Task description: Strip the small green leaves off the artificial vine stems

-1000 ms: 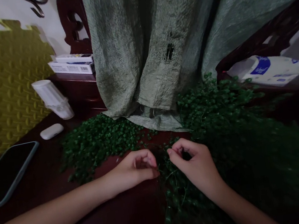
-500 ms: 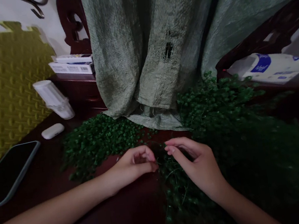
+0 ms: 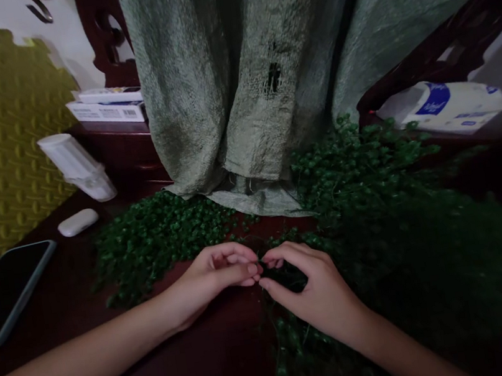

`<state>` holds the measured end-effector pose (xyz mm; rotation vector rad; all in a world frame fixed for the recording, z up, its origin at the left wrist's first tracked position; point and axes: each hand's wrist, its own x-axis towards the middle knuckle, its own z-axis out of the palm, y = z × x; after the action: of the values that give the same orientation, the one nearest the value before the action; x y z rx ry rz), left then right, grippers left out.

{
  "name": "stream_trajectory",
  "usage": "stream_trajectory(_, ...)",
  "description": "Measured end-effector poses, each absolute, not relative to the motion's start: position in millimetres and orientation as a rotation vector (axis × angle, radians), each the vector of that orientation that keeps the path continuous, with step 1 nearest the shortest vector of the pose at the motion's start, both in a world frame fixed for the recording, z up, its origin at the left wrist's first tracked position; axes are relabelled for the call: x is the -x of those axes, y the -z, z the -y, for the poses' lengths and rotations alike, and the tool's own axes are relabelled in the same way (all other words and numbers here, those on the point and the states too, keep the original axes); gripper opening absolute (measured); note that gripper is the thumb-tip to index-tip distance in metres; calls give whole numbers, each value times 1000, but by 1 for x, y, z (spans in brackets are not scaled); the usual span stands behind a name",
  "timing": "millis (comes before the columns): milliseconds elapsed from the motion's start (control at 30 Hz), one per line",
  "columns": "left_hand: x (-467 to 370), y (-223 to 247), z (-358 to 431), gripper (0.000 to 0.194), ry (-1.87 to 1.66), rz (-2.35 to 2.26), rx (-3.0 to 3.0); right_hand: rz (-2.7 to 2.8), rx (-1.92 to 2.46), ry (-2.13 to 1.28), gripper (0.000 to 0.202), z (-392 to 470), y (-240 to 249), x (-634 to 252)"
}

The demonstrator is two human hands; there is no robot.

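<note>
My left hand [image 3: 219,274] is closed in a pinch above the dark red tabletop, with a bit of green plant stem [image 3: 261,261] showing at its fingertips. My right hand [image 3: 314,279] meets it from the right. Its index finger and thumb are curved with a gap between their tips, close by the left fingertips. Under and beyond the right hand spreads a large heap of leafy green plants [image 3: 410,246] with thin stems. A lower pile of small green pieces [image 3: 154,237] lies behind the left hand.
A grey-green woven sack [image 3: 262,104] hangs down at the back between the piles. To the left are a phone [image 3: 7,296], a white earbud case [image 3: 78,222], a white ribbed container [image 3: 75,167] and flat boxes [image 3: 109,108]. A tissue pack [image 3: 450,105] sits at right.
My right hand has moved left until its fingertips reach those of my left hand. The left fingers have closed into a tighter pinch. The view has shifted slightly.
</note>
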<state>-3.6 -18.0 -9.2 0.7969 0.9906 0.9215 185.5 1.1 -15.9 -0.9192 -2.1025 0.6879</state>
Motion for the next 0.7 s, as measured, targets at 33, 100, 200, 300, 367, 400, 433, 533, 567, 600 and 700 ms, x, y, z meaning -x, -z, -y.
stream_trajectory(33,5,9,18,16,-937,-972,-783,2124,936,-675,16,-1,17,-186)
stream_trajectory(100,8,7,16,10,-998,-917,-736,2170,977,-659,24,-1,18,-187)
stream_trajectory(200,15,0,12,7,-1103,-825,-605,2242,1025,-675,38,0,18,-189)
stream_trajectory(300,18,-5,10,10,-1116,-779,-514,2285,1017,-680,43,2,18,-190)
stream_trajectory(367,18,-7,10,13,-1088,-764,-503,2285,995,-633,38,3,19,-190)
stream_trajectory(400,17,-7,10,14,-1070,-755,-506,2276,985,-603,34,3,20,-189)
stream_trajectory(433,17,-7,10,15,-1046,-742,-515,2262,982,-575,31,4,21,-189)
stream_trajectory(533,15,-7,13,19,-972,-683,-558,2222,981,-506,27,5,22,-188)
stream_trajectory(567,15,-6,14,20,-954,-658,-573,2213,966,-486,24,5,22,-187)
stream_trajectory(600,15,-6,15,22,-943,-630,-594,2203,947,-471,19,5,22,-187)
stream_trajectory(700,14,-7,19,21,-937,-575,-712,2145,923,-477,16,6,20,-187)
